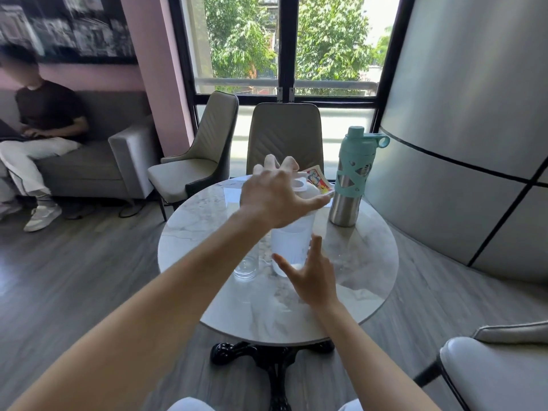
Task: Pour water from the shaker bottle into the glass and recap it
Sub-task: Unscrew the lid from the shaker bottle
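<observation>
A translucent white shaker bottle (292,243) stands upright on the round marble table (364,271), with water in it and its white lid on top. My left hand (274,197) hovers over the lid with fingers spread, hiding most of it. My right hand (311,277) is open beside the bottle's lower body, fingers apart, just short of its surface. A clear drinking glass (246,266) stands just left of the bottle, partly hidden behind my left forearm.
A steel bottle with a teal cap and sleeve (351,179) stands at the table's back right. A colourful card packet (318,180) lies behind the shaker. Two chairs (284,134) stand beyond the table, another at the lower right. A person sits on a sofa at the left.
</observation>
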